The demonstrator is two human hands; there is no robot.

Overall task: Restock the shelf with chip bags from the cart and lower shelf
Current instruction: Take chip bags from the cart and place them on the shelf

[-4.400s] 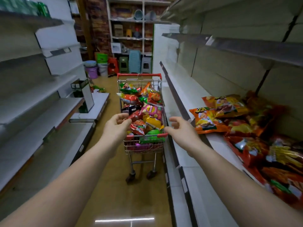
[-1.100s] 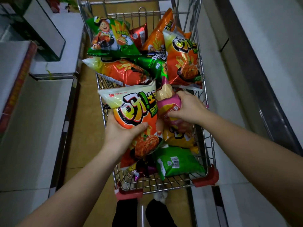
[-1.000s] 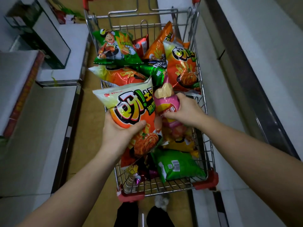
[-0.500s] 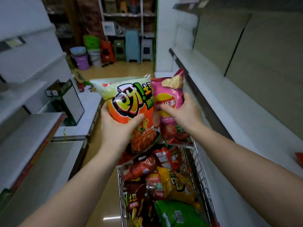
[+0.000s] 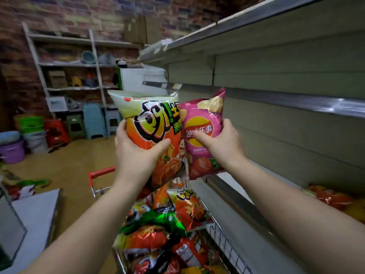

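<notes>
Nearest, at bottom centre: wire shopping cart with red corner trim [image 5: 221, 237], heaped with glossy orange, red and green chip bags [image 5: 158, 230]; its red handle bar [image 5: 101, 172] sits on the far left side. Just right of the cart, a pale metal lower shelf [image 5: 246, 220] runs near to far, with a few red-orange snack bags [image 5: 335, 200] lying on it at the right edge, blurred. Above the cart, both forearms reach forward. Left hand [image 5: 136, 155] closed around the lower half of a large orange and pale-green puffed chip bag [image 5: 152, 123], thumb across its front, bag upright. Right hand [image 5: 223, 143] grips a smaller pink foil chip bag with a yellow-red logo [image 5: 203, 133], thumb on the logo, fingers behind; bag upright, top tilted slightly right. The two bags touch side by side, raised in front of the grey middle shelf edge [image 5: 296, 99]. Far left: stacked plastic stools [image 5: 92, 121], coloured buckets [image 5: 13, 149], white racking [image 5: 67, 64] against a brick wall [image 5: 79, 12].
</notes>
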